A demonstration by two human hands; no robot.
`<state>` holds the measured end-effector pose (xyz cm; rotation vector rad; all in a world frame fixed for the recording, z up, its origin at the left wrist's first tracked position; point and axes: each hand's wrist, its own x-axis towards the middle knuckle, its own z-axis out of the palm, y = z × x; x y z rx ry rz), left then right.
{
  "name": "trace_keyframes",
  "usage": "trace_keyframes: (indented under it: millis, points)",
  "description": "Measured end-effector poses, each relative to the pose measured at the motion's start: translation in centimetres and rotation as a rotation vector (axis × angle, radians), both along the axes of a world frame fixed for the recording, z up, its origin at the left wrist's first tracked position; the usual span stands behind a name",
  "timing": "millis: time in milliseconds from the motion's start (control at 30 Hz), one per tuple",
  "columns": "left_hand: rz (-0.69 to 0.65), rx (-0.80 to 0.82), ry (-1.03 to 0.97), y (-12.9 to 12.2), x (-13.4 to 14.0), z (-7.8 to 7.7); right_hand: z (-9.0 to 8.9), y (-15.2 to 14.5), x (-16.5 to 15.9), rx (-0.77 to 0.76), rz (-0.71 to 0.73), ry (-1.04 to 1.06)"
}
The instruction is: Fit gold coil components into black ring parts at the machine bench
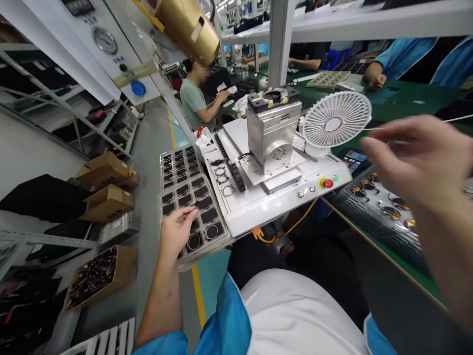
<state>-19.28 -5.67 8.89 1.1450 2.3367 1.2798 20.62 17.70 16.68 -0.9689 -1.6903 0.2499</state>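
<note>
My left hand point(178, 229) is over the clear plastic tray point(218, 242) on the left, with thumb and fingers pinched together. Something small and dark shows at its fingertips; what they grip is too small to make out. Flat black square parts point(209, 216) fill the tray's pockets, and round rings point(212, 231) sit on the nearest ones. Raised at the right, my right hand point(417, 158) is blurred, its fingers closed. A thin white stick point(458, 118) shows on both sides of those fingers and seems held in them.
A white machine base point(254, 212) carries a metal block fixture point(275, 133), loose rings point(221, 175) and a red button point(327, 183). A white fan point(334, 121) stands behind. Gold-coloured lens parts point(390, 212) lie on the right bench. Cardboard boxes point(107, 199) stand left. Co-workers sit beyond.
</note>
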Motion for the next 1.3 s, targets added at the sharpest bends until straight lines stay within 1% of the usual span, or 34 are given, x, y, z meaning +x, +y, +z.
trace_keyframes:
  millis: [67,100,167,233,333,400,433,500,567,667,733,767,833,900,967,1033,1100,1133,1200,1233,1300]
  points:
    - [-0.087,0.124,0.038,-0.1,0.9,1.3,2.5,2.2,-3.6,0.112,0.104,-0.135]
    - [-0.126,0.175,0.086,-0.1,1.4,2.0,3.6,3.5,-5.5,0.155,0.187,-0.172]
    - [-0.197,0.277,0.179,0.3,2.2,3.6,5.4,6.4,-9.1,0.187,0.284,-0.256]
    - [-0.252,0.363,0.232,0.9,2.8,5.3,6.8,9.4,-11.7,0.136,0.416,-0.298]
    - [-0.327,0.439,0.270,2.5,3.5,7.7,8.6,12.9,-13.5,0.006,0.656,-0.323]
    - [-0.390,0.479,0.300,4.3,3.9,9.3,9.7,14.2,-13.8,-0.055,0.759,-0.383]
    - [-0.423,0.505,0.324,5.6,4.2,10.1,10.2,14.4,-13.8,-0.073,0.783,-0.419]
    - [-0.480,0.554,0.389,8.9,5.0,11.6,10.8,14.2,-13.6,-0.074,0.778,-0.436]
    - [-0.519,0.591,0.460,13.0,6.2,13.2,10.6,13.4,-13.3,-0.032,0.725,-0.342]
    - [-0.540,0.583,0.569,19.7,8.4,15.3,9.2,12.1,-12.5,0.033,0.612,-0.112]
    - [-0.559,0.511,0.634,23.3,9.7,16.4,7.7,11.1,-11.3,0.034,0.560,-0.006]
    - [-0.571,0.450,0.666,24.5,10.2,16.8,6.9,10.5,-10.4,0.024,0.544,0.030]
    - [-0.616,0.321,0.714,25.8,10.8,17.3,5.0,9.2,-8.1,-0.014,0.525,0.080]
    - [-0.678,0.227,0.733,25.7,10.7,17.5,2.6,7.7,-5.2,-0.088,0.503,0.127]
    - [-0.742,0.184,0.743,25.3,10.1,17.3,-0.3,6.1,-2.0,-0.218,0.442,0.161]
    - [-0.772,0.180,0.753,25.0,9.4,16.7,-3.5,4.7,0.7,-0.411,0.302,0.127]
    - [-0.787,0.198,0.759,25.1,8.9,16.1,-6.6,3.6,2.6,-0.634,0.144,-0.006]
    - [-0.794,0.210,0.759,25.1,8.8,15.9,-8.0,3.1,3.1,-0.735,0.094,-0.096]
    - [-0.804,0.249,0.755,24.6,8.9,15.4,-10.4,2.3,3.5,-0.876,0.080,-0.270]
    - [-0.801,0.283,0.752,24.0,9.0,15.1,-11.3,2.0,3.3,-0.908,0.097,-0.341]
    - [-0.778,0.375,0.740,21.8,9.4,14.3,-12.7,1.4,2.8,-0.906,0.111,-0.449]
